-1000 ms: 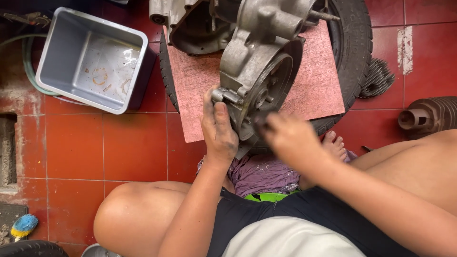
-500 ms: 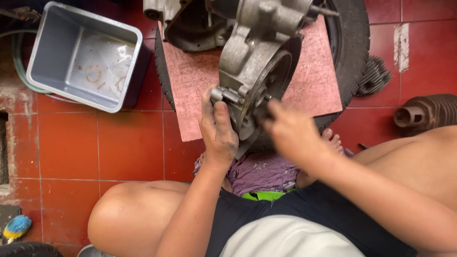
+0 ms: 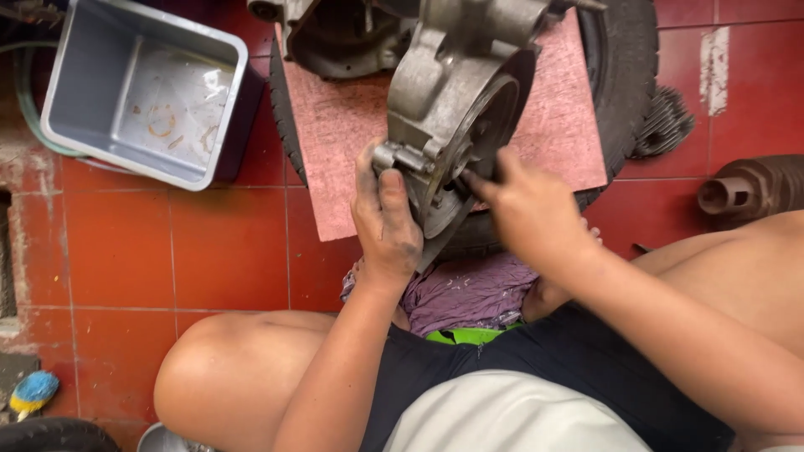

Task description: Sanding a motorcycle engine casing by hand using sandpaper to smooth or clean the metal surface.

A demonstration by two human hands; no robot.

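Observation:
A grey metal engine casing (image 3: 456,100) stands tilted on a reddish board (image 3: 561,125) laid over a black tyre (image 3: 624,75). My left hand (image 3: 387,219), dirty with grease, grips the casing's lower left edge by a small protruding lug. My right hand (image 3: 526,213) reaches into the round opening of the casing with its fingers bunched; whether they pinch a small part is hidden. A second casing half (image 3: 335,38) lies at the board's far end.
An empty grey plastic tub (image 3: 138,88) sits on the red tiled floor at upper left. A purple rag (image 3: 469,293) lies between my knees. A ribbed cylinder (image 3: 754,188) and a finned part (image 3: 666,125) lie at right. A blue brush (image 3: 33,392) rests at lower left.
The view has shifted slightly. My right hand has moved a little further into the casing's opening; my left hand keeps its hold.

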